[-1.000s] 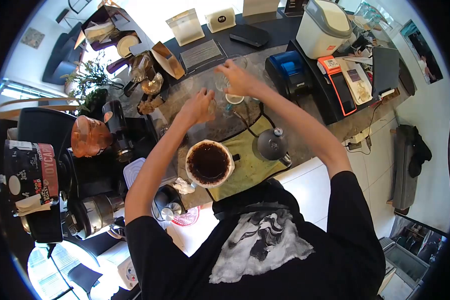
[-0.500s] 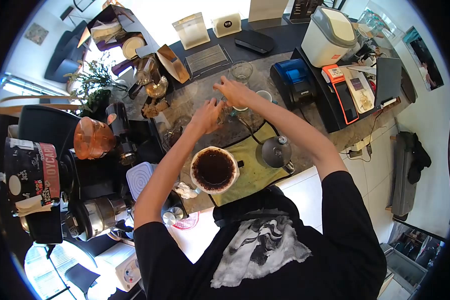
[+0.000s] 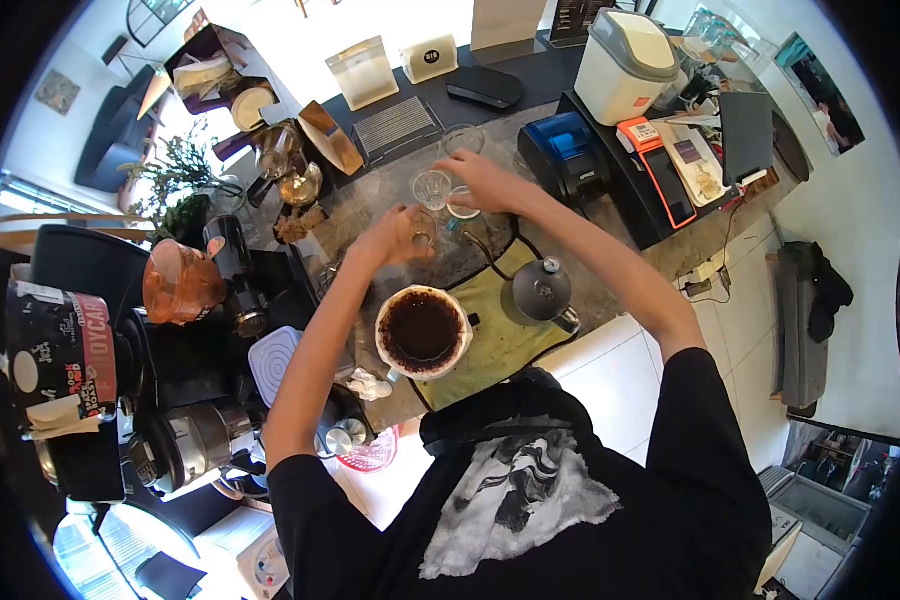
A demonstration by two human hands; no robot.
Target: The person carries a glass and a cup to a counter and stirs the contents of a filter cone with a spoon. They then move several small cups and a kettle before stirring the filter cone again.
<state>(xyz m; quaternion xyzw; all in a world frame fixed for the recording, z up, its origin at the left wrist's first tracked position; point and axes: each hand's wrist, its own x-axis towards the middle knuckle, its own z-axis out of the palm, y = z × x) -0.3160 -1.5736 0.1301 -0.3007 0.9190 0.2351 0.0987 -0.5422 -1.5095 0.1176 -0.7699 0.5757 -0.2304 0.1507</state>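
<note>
My left hand (image 3: 390,236) has its fingers wrapped round a small clear glass (image 3: 423,240) above the counter. Just beyond it, my right hand (image 3: 480,183) is closed on the side of another clear glass (image 3: 432,189). A white-rimmed cup (image 3: 463,203) stands below my right hand, partly covered by it. One more clear glass (image 3: 462,140) is behind that hand. Nearer to me, a paper filter (image 3: 424,332) holds dark wet coffee grounds. A grey gooseneck kettle (image 3: 542,291) stands on a yellow-green cloth (image 3: 485,345) to its right.
A blue-topped black printer (image 3: 565,155) and a white-grey bin (image 3: 625,75) stand at the right. Grinders and an orange hopper (image 3: 182,282) line the left side. A brown paper bag (image 3: 330,140) and a drip grate (image 3: 398,130) lie at the back.
The view has shifted slightly. My hands have moved a little apart, and a clear glass now shows between them at my right fingers.
</note>
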